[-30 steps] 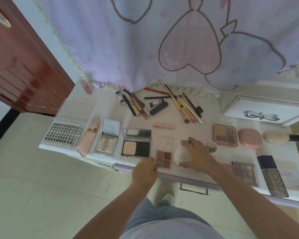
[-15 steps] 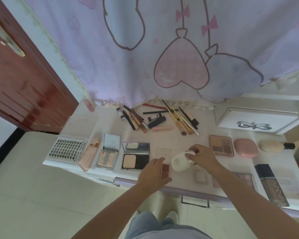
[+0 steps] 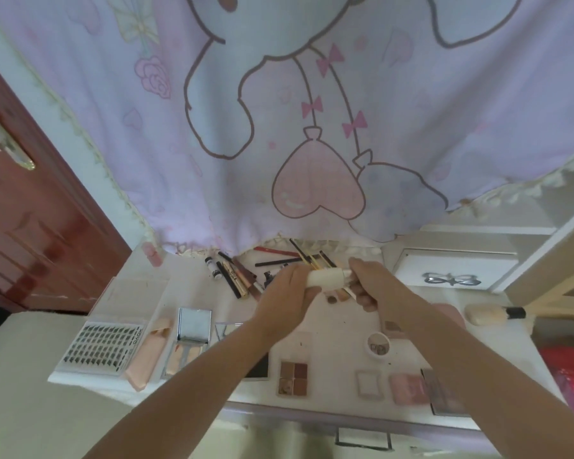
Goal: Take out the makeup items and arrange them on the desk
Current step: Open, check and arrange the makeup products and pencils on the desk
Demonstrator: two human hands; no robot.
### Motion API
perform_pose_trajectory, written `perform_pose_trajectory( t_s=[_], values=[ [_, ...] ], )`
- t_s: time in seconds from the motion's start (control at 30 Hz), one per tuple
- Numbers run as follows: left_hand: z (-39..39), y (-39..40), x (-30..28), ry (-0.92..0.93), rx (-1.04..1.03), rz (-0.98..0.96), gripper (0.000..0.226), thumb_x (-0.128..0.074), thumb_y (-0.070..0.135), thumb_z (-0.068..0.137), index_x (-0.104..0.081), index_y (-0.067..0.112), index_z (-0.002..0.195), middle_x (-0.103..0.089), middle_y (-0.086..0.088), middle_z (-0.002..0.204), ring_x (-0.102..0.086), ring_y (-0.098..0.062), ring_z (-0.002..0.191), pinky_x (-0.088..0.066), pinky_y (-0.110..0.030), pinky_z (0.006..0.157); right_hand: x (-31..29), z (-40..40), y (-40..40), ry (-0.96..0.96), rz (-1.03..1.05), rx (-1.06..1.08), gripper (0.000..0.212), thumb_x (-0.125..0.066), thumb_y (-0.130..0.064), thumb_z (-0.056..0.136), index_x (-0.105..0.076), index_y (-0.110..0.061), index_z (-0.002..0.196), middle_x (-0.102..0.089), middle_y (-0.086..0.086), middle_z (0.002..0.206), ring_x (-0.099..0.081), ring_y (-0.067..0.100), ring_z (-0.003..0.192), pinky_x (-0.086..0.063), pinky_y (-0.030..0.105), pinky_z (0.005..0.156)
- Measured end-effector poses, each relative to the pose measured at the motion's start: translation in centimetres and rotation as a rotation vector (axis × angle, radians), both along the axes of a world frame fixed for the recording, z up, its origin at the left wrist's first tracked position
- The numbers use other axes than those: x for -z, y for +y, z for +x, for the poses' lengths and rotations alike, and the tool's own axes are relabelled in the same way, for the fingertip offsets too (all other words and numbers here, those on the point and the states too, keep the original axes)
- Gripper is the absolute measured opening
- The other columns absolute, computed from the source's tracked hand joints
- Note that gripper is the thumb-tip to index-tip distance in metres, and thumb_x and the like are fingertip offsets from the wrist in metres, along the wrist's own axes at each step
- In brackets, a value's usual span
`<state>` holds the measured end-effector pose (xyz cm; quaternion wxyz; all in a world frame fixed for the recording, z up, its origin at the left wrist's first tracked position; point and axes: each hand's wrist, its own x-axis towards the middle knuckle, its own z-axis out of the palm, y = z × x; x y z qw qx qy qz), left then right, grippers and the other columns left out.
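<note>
You hold a white cushion compact [image 3: 325, 278] up over the middle of the desk [image 3: 345, 326], edge-on to the camera, with both hands. Your left hand [image 3: 287, 293] grips its left end with fingers curled round it; your right hand [image 3: 370, 279] pinches its right end between thumb and fingertips, though the exact finger placement is blurred. Behind the compact, a scatter of pencils, brushes and mascara tubes [image 3: 239, 276] lies near the back edge, below the hanging pink cartoon curtain [image 3: 312, 127]. Along the front, from the left: a false-lash tray [image 3: 100, 346], a peach case [image 3: 150, 354], an open mirrored palette [image 3: 189, 339], a second compact partly hidden under your left forearm, a four-pan eyeshadow quad [image 3: 294, 377], a small white square case [image 3: 369, 384], a pink palette [image 3: 408, 389] and a grey palette [image 3: 444, 392]. A small round jar [image 3: 378, 345] sits between your forearms. A fluffy powder brush [image 3: 492, 313] lies at the right edge, just beside a white box with a bow [image 3: 451, 270]
</note>
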<state>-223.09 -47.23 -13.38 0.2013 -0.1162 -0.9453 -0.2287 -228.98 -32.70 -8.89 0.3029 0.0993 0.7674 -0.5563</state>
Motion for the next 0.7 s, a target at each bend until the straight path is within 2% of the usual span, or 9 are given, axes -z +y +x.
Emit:
perform_pose_trajectory(
  t_s=[0.07,0.17,0.27,0.37,0.43,0.5,0.57,0.63,0.7],
  values=[
    [-0.6,-0.5,-1.5,0.131,-0.008,-0.045,0.039,-0.018,0.039,0.099,-0.043,0.009,0.093,-0.063,-0.01,0.073,-0.06,-0.018,0.054,-0.043,-0.017,0.045,-1.5,-0.6,-0.5,0.002,-0.022,0.003,0.035,-0.032,-0.022,0.093,-0.034,-0.016,0.059,-0.027,-0.009,0.027,-0.02,0.006,0.022,-0.015,0.006,0.034],
    [-0.9,-1.1,-3.3,0.241,-0.001,-0.101,0.043,-0.012,0.04,0.099,-0.04,0.01,0.088,-0.059,-0.009,0.066,-0.053,-0.016,0.044,-0.03,-0.008,0.042,-3.4,-1.2,-0.9,-0.002,-0.058,-0.043,0.032,-0.031,-0.017,0.091,-0.031,-0.016,0.059,-0.025,-0.009,0.029,-0.017,0.006,0.024,-0.013,0.008,0.034],
    [-1.3,-1.7,-4.6,0.242,0.014,-0.195,0.041,-0.017,0.037,0.1,-0.044,0.009,0.089,-0.057,-0.007,0.066,-0.048,-0.012,0.041,-0.024,-0.012,0.039,-4.2,-1.3,-0.8,0.002,-0.076,-0.062,0.031,-0.03,-0.018,0.092,-0.035,-0.015,0.062,-0.028,-0.007,0.034,-0.019,0.006,0.028,-0.014,0.011,0.035],
    [-1.0,-1.2,-5.9,0.036,-0.032,-0.148,0.031,-0.033,0.026,0.099,-0.051,0.001,0.102,-0.052,-0.008,0.084,-0.047,-0.018,0.063,-0.024,-0.017,0.047,-3.9,-0.9,-0.9,0.053,-0.065,-0.091,0.033,-0.03,-0.016,0.093,-0.035,-0.014,0.061,-0.029,-0.002,0.047,-0.022,0.006,0.029,-0.015,0.012,0.035],
    [-0.7,-1.0,-5.9,-0.247,-0.101,0.206,0.025,-0.031,0.021,0.099,-0.049,0.004,0.097,-0.046,-0.002,0.079,-0.045,-0.017,0.068,-0.031,-0.016,0.048,-3.5,-0.3,-1.1,0.209,-0.072,-0.133,0.029,-0.03,-0.014,0.095,-0.042,-0.013,0.069,-0.032,-0.001,0.053,-0.027,0.005,0.031,-0.02,0.014,0.033],
    [-0.6,-1.0,-5.9,-0.505,-0.187,0.703,0.025,-0.029,0.02,0.1,-0.045,0.008,0.086,-0.045,-0.002,0.061,-0.046,-0.015,0.046,-0.031,-0.009,0.036,-3.5,0.1,-0.9,0.535,0.002,-0.283,0.016,-0.033,-0.013,0.097,-0.047,-0.02,0.092,-0.043,-0.006,0.064,-0.042,0.003,0.048,-0.032,0.008,0.042],
    [-0.5,-1.4,-6.0,-0.682,-0.214,1.093,0.028,-0.029,0.026,0.1,-0.046,0.008,0.088,-0.049,-0.003,0.048,-0.042,-0.007,0.028,-0.03,-0.013,0.028,-3.8,0.0,-0.2,0.8,0.084,-0.486,0.022,-0.04,-0.013,0.096,-0.041,-0.03,0.109,-0.049,-0.014,0.082,-0.048,0.004,0.067,-0.042,0.008,0.06],
    [-0.5,-1.5,-5.8,-0.765,-0.279,1.27,0.029,-0.032,0.032,0.099,-0.047,0.011,0.087,-0.052,-0.006,0.053,-0.042,-0.006,0.026,-0.031,-0.011,0.028,-4.1,-0.4,0.7,0.851,0.092,-0.564,0.03,-0.048,-0.01,0.092,-0.046,-0.035,0.11,-0.054,-0.011,0.088,-0.051,0.008,0.068,-0.045,0.011,0.065],
    [-0.3,-1.4,-5.9,-0.811,-0.32,1.358,0.027,-0.036,0.033,0.098,-0.048,0.013,0.084,-0.053,-0.009,0.063,-0.044,-0.007,0.027,-0.034,-0.011,0.029,-4.0,-0.6,1.4,0.788,-0.035,-0.537,0.036,-0.052,0.0,0.087,-0.055,-0.035,0.095,-0.061,-0.003,0.091,-0.057,0.008,0.072,-0.048,0.014,0.069]
  ],
)
